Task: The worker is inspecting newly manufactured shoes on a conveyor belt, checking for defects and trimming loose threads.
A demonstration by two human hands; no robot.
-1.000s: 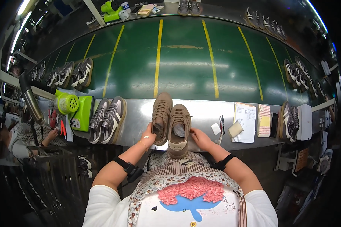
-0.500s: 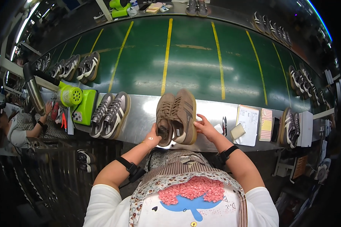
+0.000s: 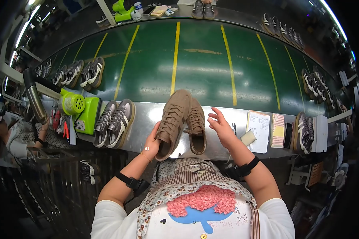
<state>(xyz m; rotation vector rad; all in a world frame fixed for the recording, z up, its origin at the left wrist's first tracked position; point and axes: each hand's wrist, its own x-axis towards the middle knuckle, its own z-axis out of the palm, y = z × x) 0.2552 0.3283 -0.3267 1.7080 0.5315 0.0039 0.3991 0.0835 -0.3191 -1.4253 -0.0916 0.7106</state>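
Before me at the metal bench edge is a pair of brown lace-up sneakers. My left hand [image 3: 150, 145] grips the left sneaker [image 3: 174, 121] by its outer side near the heel. That sneaker is raised and tilted, partly covering the right sneaker [image 3: 198, 126], whose heel points toward me. Just right of the pair, my right hand [image 3: 223, 129] is in the air, fingers apart and nothing in it. The fingers of the left hand under the shoe are partly hidden.
Grey striped sneakers [image 3: 119, 123] and a lime-green machine [image 3: 87, 115] stand to my left. At right lie a written sheet [image 3: 259, 129], a beige block [image 3: 248, 138], a checked card [image 3: 278, 129] and another shoe pair [image 3: 303, 133]. Beyond runs a green belt [image 3: 203, 63]; a person's arm [image 3: 42, 133] shows far left.
The left sneaker has been lifted and turned, now overlapping the right one. My right hand has come away from the right sneaker, moving right and opening.
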